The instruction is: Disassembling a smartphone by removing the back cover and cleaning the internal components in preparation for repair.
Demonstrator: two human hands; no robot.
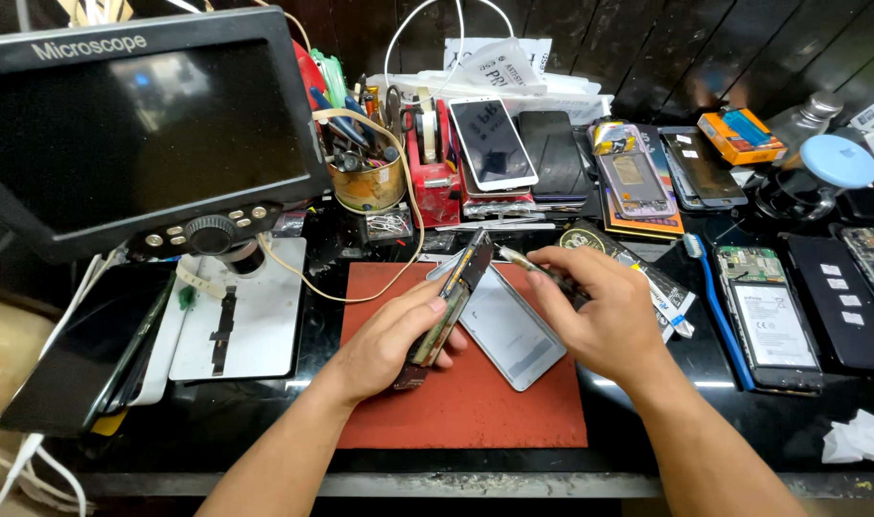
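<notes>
My left hand [391, 337] grips an opened phone body [453, 299], tilted up on its long edge over a red work mat [475, 412]. My right hand [604, 316] holds a thin metal tool [523, 260] whose tip points at the upper end of that phone. A silver back cover [509, 330] lies flat on the mat between my two hands, partly under the phone body.
A microscope monitor [140, 124] on a white stand [236, 316] is at left. A tin of tools [365, 177] and a red tape dispenser [432, 172] stand behind the mat. Several phones and parts cover the right side, with a blue toothbrush [715, 306] and crumpled tissue [858, 436].
</notes>
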